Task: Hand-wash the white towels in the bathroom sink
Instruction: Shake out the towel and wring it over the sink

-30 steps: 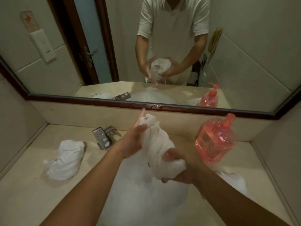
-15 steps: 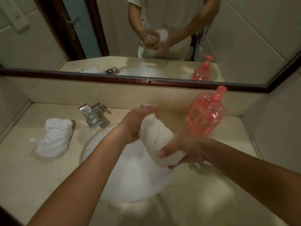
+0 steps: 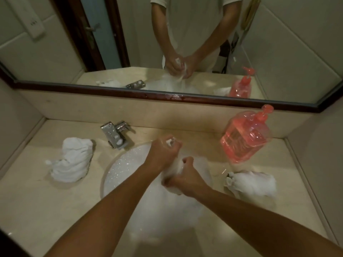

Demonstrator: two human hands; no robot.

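The table (image 3: 46, 210) carries the same things as a second ago, and the sink (image 3: 104, 175) set in it is full of white foam as before, so the change is only in the middle of the scene. The pink soap bottle (image 3: 245, 138) stands at the back right. One bunched white towel (image 3: 73, 160) lies on the table left of the sink and another white towel (image 3: 254, 182) lies right of it, and neither is touched. One second ago the third towel (image 3: 177, 166) was held up high over the sink as a long twisted roll, with one hand at each end. Now both hands have come down until they are just above the foam and close together, and the towel is pressed into a short, tight bunch that is mostly hidden between them. The left hand (image 3: 163, 154) has its grip closed around the far end, where a small white tip sticks out, and the right hand (image 3: 187, 179) has its grip closed around the near end. I judge that the person is squeezing or rubbing this towel over the sink, so its washing is in progress. Whether the two towels on the table are finished or waiting, I cannot tell.
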